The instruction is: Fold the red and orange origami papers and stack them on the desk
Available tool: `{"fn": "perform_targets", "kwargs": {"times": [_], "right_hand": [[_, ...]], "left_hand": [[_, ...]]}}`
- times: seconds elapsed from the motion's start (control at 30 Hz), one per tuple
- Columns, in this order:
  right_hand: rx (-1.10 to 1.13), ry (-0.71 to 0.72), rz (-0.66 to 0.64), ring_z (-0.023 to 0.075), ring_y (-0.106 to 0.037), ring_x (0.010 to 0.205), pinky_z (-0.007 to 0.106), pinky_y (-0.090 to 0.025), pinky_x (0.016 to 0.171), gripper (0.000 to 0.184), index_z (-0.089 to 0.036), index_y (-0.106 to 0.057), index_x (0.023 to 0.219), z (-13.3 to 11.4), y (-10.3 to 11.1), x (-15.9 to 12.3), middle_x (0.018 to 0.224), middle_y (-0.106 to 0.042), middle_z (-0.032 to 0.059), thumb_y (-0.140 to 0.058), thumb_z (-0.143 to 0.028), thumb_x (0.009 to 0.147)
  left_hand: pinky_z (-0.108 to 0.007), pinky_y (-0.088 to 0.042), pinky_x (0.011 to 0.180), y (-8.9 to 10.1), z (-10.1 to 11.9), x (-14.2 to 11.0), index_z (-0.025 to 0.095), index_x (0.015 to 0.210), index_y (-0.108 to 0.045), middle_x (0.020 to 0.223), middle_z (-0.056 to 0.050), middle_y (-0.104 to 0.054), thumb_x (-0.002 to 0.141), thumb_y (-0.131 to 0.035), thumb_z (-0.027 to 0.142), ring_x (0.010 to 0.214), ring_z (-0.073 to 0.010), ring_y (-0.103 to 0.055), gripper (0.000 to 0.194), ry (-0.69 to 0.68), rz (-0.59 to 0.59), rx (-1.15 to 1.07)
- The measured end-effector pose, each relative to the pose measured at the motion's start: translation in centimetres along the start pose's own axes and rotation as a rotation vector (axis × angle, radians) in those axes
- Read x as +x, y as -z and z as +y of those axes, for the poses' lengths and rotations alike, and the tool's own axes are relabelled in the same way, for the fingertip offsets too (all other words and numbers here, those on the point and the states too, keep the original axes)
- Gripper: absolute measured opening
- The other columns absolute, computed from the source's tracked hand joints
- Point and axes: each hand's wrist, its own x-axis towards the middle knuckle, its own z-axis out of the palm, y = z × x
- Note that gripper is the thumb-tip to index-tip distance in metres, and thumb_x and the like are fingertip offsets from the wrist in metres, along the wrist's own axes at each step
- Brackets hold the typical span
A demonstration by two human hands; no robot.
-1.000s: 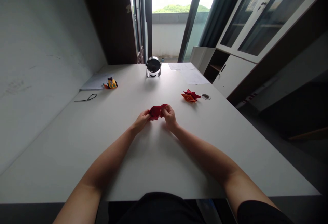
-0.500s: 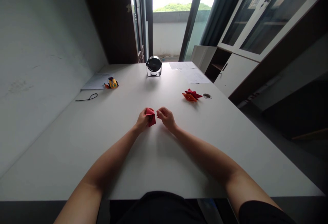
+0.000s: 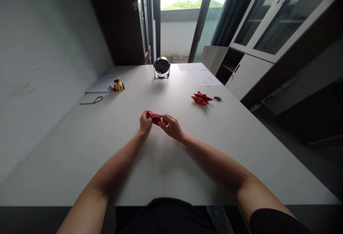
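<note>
- Right hand [image 3: 173,127]: thumb and fingers curve around the red paper [image 3: 154,117] at its right end, seemingly to guide it; how firmly, I cannot tell.
- Left hand [image 3: 145,122]: pinches the paper's left end, likely steadying it; the paper sits between both hands, above the table [image 3: 171,177].
- Orange piece [image 3: 199,100]: right of the hands, touching or just beside the red piece [image 3: 205,97], perhaps set aside for working room.
- Toy [image 3: 118,85]: far left, by a sheet [image 3: 99,85].

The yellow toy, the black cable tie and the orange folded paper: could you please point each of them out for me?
Yellow toy [image 3: 118,85]: head view, middle of its body.
Black cable tie [image 3: 87,103]: head view, its straight tail.
Orange folded paper [image 3: 199,100]: head view, middle of its upper face.
</note>
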Motion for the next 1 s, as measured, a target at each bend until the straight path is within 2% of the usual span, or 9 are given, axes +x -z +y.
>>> {"fn": "perform_targets", "kwargs": {"times": [0.13, 0.23, 0.3, 0.43, 0.57, 0.7, 0.83, 1.0], "right_hand": [[-0.061, -0.062, -0.009, 0.0120, -0.056, 0.067, 0.024, -0.045, 0.068, 0.022, -0.023, -0.063, 0.113, 0.5, -0.3, 0.1, 0.086, -0.064, 0.0009, -0.061, -0.028, 0.092], [-0.125, -0.053, -0.046, 0.0123, -0.057, 0.071, 0.024, -0.043, 0.069, 0.008, -0.022, -0.066, 0.098, 0.7, -0.3, 0.0, 0.087, -0.064, 0.0016, -0.061, -0.024, 0.091], [-0.165, -0.032, -0.071, 0.0122, -0.057, 0.071, 0.023, -0.042, 0.068, 0.007, -0.022, -0.066, 0.091, 0.7, -0.2, -0.1, 0.087, -0.063, 0.0019, -0.060, -0.025, 0.093], [-0.220, -0.012, -0.099, 0.0131, -0.059, 0.077, 0.024, -0.042, 0.071, 0.011, -0.024, -0.068, 0.099, 0.6, -0.1, -0.1, 0.093, -0.065, 0.0023, -0.058, -0.025, 0.095], [-0.302, -0.069, -0.064, 0.0159, -0.060, 0.085, 0.025, -0.041, 0.073, 0.010, -0.023, -0.066, 0.099, 0.8, -0.1, 0.1, 0.098, -0.068, 0.0040, -0.057, -0.025, 0.096], [-0.419, -0.138, 0.001, 0.0174, -0.058, 0.080, 0.027, -0.037, 0.067, 0.011, -0.022, -0.064, 0.096, 1.1, 0.2, 0.3, 0.092, -0.068, 0.0044, -0.053, -0.023, 0.098], [-0.510, -0.050, 0.065, 0.0183, -0.053, 0.073, 0.030, -0.034, 0.067, 0.020, -0.021, -0.062, 0.087, 1.3, 0.8, 0.5, 0.081, -0.065, 0.0054, -0.049, -0.025, 0.101], [-0.527, 0.075, 0.106, 0.0215, -0.051, 0.078, 0.034, -0.036, 0.074, 0.022, -0.021, -0.063, 0.088, 1.1, 1.8, 0.9, 0.081, -0.063, 0.0077, -0.047, -0.026, 0.102]], "left_hand": [[-0.026, -0.045, 0.064, 0.0, -0.3, 0.2, 0.020, 0.081, -0.059, 0.075, -0.001, -0.062, 0.081, -0.056, 0.022, 0.068, -0.0151, -0.055, 0.003, -0.015, 0.001, 0.048], [-0.026, -0.044, 0.064, 0.0, -0.5, 0.2, 0.021, 0.080, -0.057, 0.075, -0.001, -0.060, 0.085, -0.054, 0.024, 0.067, -0.0148, -0.054, 0.007, -0.015, 0.005, 0.054], [-0.025, -0.044, 0.064, -0.1, -0.4, 0.1, 0.021, 0.081, -0.056, 0.075, 0.000, -0.060, 0.086, -0.054, 0.027, 0.067, -0.0145, -0.054, 0.009, -0.011, -0.002, 0.026], [-0.025, -0.045, 0.064, -0.2, -0.2, 0.0, 0.020, 0.082, -0.054, 0.076, 0.000, -0.058, 0.088, -0.059, 0.036, 0.067, -0.0140, -0.054, 0.017, -0.029, -0.062, -0.033], [-0.026, -0.045, 0.064, -0.2, 0.0, -0.1, 0.021, 0.085, -0.053, 0.078, 0.000, -0.059, 0.087, -0.063, 0.044, 0.068, -0.0144, -0.056, 0.025, -0.051, -0.094, -0.003], [-0.027, -0.043, 0.064, -0.2, 0.3, -0.5, 0.022, 0.084, -0.054, 0.077, 0.000, -0.062, 0.087, -0.064, 0.048, 0.068, -0.0159, -0.058, 0.028, -0.089, -0.099, 0.125], [-0.028, -0.042, 0.065, -0.2, 0.8, -0.7, 0.022, 0.074, -0.055, 0.071, 0.000, -0.062, 0.084, -0.065, 0.037, 0.066, -0.0170, -0.056, 0.021, -0.114, -0.070, 0.204], [-0.029, -0.043, 0.065, -0.2, 1.0, -0.6, 0.023, 0.072, -0.061, 0.067, -0.001, -0.064, 0.080, -0.062, 0.028, 0.064, -0.0183, -0.058, 0.009, -0.027, -0.059, 0.146]]}}
